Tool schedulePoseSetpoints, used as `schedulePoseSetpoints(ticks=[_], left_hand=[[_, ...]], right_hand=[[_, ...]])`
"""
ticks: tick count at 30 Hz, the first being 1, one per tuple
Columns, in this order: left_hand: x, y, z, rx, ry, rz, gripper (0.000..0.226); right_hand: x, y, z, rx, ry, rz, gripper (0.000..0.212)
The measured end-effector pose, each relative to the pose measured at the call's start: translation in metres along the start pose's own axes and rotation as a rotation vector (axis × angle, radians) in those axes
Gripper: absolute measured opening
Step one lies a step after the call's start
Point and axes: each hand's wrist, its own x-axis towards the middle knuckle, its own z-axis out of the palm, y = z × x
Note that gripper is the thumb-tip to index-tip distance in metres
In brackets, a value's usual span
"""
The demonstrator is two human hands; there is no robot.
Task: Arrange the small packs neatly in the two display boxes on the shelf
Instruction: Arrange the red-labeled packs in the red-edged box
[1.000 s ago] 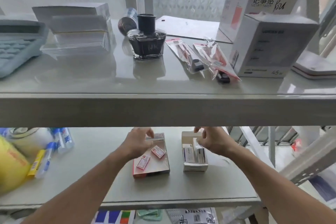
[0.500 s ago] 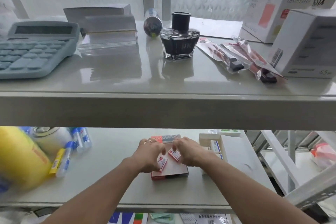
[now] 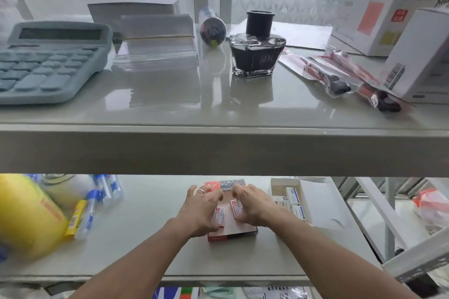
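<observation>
On the lower shelf a flat red display box (image 3: 233, 235) lies open with two small red-and-white packs in it. My left hand (image 3: 201, 211) has its fingertips on the left pack (image 3: 220, 218). My right hand (image 3: 254, 206) pinches the right pack (image 3: 236, 209). The two packs lie side by side, close together, in the middle of the box. Just to the right stands a white display box (image 3: 277, 183) holding several blue-and-white packs (image 3: 291, 195); its far side is hidden by the upper shelf.
Glue sticks and correction pens (image 3: 97, 199) and a yellow bottle (image 3: 26, 216) lie at the left of the lower shelf. The upper shelf edge (image 3: 218, 150) overhangs the hands, carrying a calculator (image 3: 48, 60), an ink bottle (image 3: 257, 53) and white cartons (image 3: 418, 56).
My right hand left the white box and came over the red box beside my left hand. The two red packs have been drawn together and turned lengthwise.
</observation>
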Motion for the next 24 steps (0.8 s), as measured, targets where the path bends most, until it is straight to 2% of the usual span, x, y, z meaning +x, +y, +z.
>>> schedulePoseSetpoints(ticks=[5,13,24], left_hand=[[0.003,-0.002,0.008,0.039,0.093,-0.014,0.057],[0.005,-0.002,0.012,-0.062,0.111,-0.020,0.056],[0.005,0.000,0.011,-0.061,0.100,-0.044,0.058]], right_hand=[[-0.003,0.002,0.005,0.033,-0.021,0.027,0.054],[-0.003,-0.001,0.009,0.093,-0.005,0.061,0.054],[0.000,0.000,0.011,0.107,-0.016,0.036,0.054]])
